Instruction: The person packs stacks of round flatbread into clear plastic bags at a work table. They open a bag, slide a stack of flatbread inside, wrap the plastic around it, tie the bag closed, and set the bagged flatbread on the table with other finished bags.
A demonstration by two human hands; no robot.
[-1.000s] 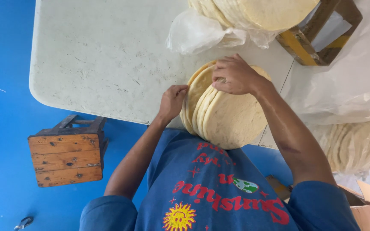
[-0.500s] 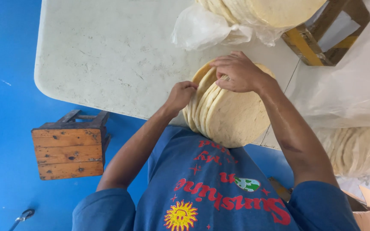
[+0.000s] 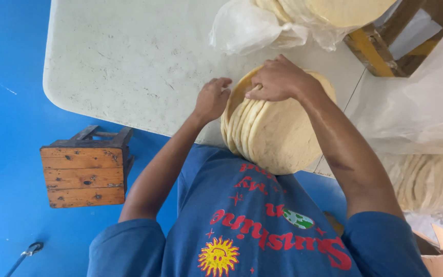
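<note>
Since the earlier frame, the left hand [image 3: 212, 98] had slid up beside the stack of round pale tortillas [image 3: 275, 131], fingers curled against its edge. The right hand [image 3: 278, 79] gripped its top at the white table's [image 3: 129, 61] near edge.

Blue tee [image 3: 242, 215] w/ red print, sun graphic

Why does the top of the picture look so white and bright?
Head view: daylight washes out the clear plastic bags and table; the stack of tortillas under both hands stays sharp; the picture's edges stretch a little.
</note>
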